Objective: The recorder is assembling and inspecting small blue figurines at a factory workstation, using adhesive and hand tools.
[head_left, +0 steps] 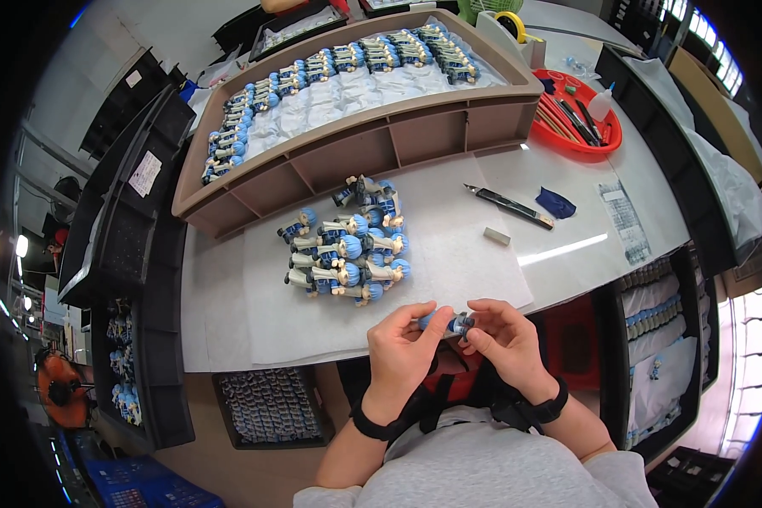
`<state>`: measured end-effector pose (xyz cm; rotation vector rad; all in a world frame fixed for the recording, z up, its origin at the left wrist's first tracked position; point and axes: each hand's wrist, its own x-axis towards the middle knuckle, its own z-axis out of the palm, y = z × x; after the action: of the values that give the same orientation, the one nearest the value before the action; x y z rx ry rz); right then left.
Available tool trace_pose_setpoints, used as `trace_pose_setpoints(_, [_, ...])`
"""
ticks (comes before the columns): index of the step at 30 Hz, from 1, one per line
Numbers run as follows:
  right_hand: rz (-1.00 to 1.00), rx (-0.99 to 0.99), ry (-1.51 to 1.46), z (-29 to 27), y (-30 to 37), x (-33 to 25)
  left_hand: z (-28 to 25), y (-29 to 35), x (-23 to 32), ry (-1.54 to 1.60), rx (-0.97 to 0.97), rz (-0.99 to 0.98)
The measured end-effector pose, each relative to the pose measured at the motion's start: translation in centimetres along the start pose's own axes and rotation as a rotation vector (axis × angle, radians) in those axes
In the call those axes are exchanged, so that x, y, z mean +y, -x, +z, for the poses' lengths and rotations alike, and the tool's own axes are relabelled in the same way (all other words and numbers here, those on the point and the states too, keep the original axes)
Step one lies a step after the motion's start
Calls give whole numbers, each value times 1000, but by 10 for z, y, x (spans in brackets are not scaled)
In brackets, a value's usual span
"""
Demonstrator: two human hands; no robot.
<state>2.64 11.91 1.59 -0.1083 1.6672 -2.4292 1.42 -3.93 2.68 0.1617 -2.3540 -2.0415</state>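
Observation:
A small blue-haired figurine (459, 324) in dark blue and grey is held at the table's near edge, in front of my chest. My left hand (406, 345) pinches its blue-haired end between thumb and fingers. At its other end, the fingers and thumb of my right hand (509, 345) are closed on it. Beyond my hands, to the left, a pile of similar figurines (347, 254) lies on a white sheet (448, 254). They rest on their sides, several overlapping, and one (299, 225) sits slightly apart at the pile's left.
A tan crate (309, 173) with rows of figurines stands behind the pile. Right of it are a craft knife (509, 206), a dark blue scrap (556, 203), a small grey block (497, 236) and a red tool tray (597, 146). Black bins (135, 186) flank the table.

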Motion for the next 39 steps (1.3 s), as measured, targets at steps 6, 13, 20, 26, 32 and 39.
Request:
trace_pose_setpoints(6, [-155,-114,87,-2,-1,0,-4,-1,5,193,-110,-87])
trace_pose_setpoints(13, [-151,-261,91,-2,-3,-13,-4,1,9,309,-186,-183])
trace_pose_setpoints(20, [-159,-238,273,-3,-5,-12,-4,3,12,259,-193,-191])
trace_pose_setpoints(26, [-221,-200,226,-6,-2,-4,-2,4,12,197,-195,-172])
trace_pose_setpoints(32, [-282,-210,291,-9,0,-2,-2,5,13,255,-219,-239])
trace_pose_setpoints(39, [-200,-151,102,4,2,-7,-3,0,8,245,-178,-202])
